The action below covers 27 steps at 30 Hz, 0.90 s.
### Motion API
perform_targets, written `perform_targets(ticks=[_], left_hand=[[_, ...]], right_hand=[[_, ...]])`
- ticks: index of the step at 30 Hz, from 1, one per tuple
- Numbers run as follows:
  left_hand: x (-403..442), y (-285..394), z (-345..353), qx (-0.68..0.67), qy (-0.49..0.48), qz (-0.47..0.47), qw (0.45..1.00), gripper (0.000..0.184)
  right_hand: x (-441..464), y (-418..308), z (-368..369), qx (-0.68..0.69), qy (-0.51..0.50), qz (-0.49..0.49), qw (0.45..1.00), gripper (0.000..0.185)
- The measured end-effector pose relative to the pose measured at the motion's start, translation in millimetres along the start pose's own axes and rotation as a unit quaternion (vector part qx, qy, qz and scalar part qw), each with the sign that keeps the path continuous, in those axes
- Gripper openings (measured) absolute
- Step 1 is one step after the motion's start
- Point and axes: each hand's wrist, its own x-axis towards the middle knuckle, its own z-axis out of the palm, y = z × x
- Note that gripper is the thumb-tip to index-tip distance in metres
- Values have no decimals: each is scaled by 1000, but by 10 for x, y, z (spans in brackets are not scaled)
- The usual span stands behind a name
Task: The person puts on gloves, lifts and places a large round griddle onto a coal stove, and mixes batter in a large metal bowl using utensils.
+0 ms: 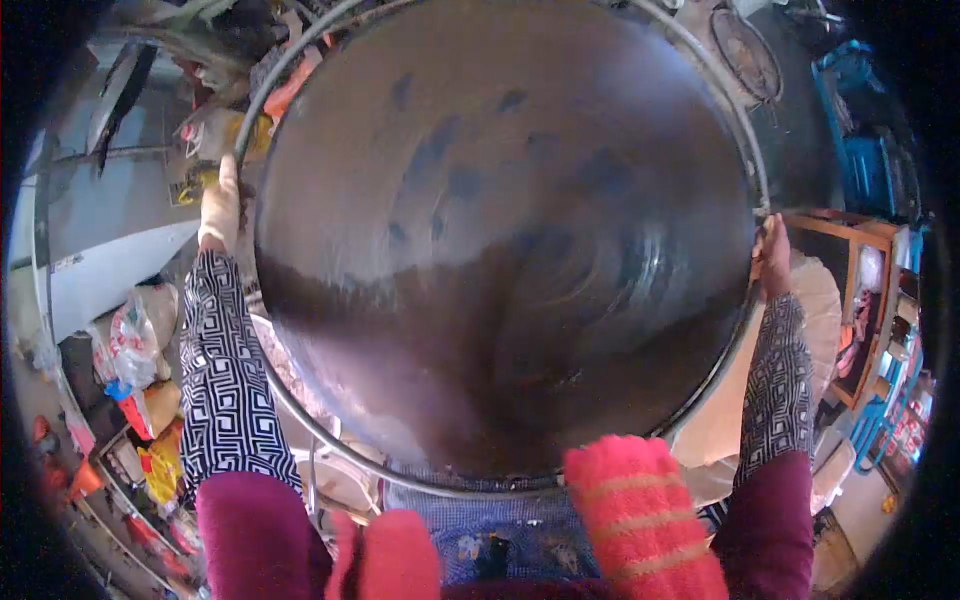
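A large round dark pan with a metal rim fills the middle of the view, its smooth surface shiny and streaked. On the left side of that rim, my left hand, in a pale glove, is closed round the edge. My right hand, bare, grips the rim on the opposite side. Both arms have black-and-white patterned cuffs below the hands and maroon sleeves. A red striped cloth hangs near the pan's lower edge.
Brown shelving stands at the right, with blue crates behind it. A white surface lies at the left, near plastic bags. Beneath the pan's lower left edge, part of a container of pale material shows.
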Motion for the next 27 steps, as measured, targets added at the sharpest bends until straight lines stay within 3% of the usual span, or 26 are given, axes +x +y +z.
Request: perform_targets(ticks=[1,2,5,7,9,10,12,18,21,22,24,26,27], left_hand=[[79,-104,-8,21,12,18,1000,69],[161,-105,-28,36,24,46,998,71],[-93,-47,-131,93,25,46,994,66],[-389,-67,-156,20,0,-68,997,63],[-230,-516,-139,-31,36,-26,999,66],[-83,-641,-144,-39,35,-17,998,66],[-169,-772,-185,-27,15,-37,999,65],[-280,-392,-177,-34,-11,-56,998,57],[-294,-123,-76,-50,3,5,999,58],[-244,-132,-81,-21,-3,9,1000,59],[-10,-151,-56,6,4,16,1000,60],[-171,-46,-90,54,13,-14,998,61],[-125,-93,-92,90,35,19,995,60]], right_hand=[[-97,34,82,33,1,-27,999,38],[8,115,-66,-57,18,-36,998,37],[1,263,-152,-42,39,-102,993,36],[-234,303,-177,-80,28,-83,993,35],[-316,149,-200,-103,-17,-61,993,38],[-328,73,-24,-104,28,-86,990,40],[-254,112,-64,-88,19,-73,993,41],[28,243,-222,-119,68,-60,989,40],[272,355,-245,16,141,-133,981,39],[291,330,-319,-34,65,-83,994,42],[136,132,-153,-134,71,-138,979,45],[16,109,-75,-139,61,-76,985,46],[-38,102,-38,-142,55,-46,987,47]])
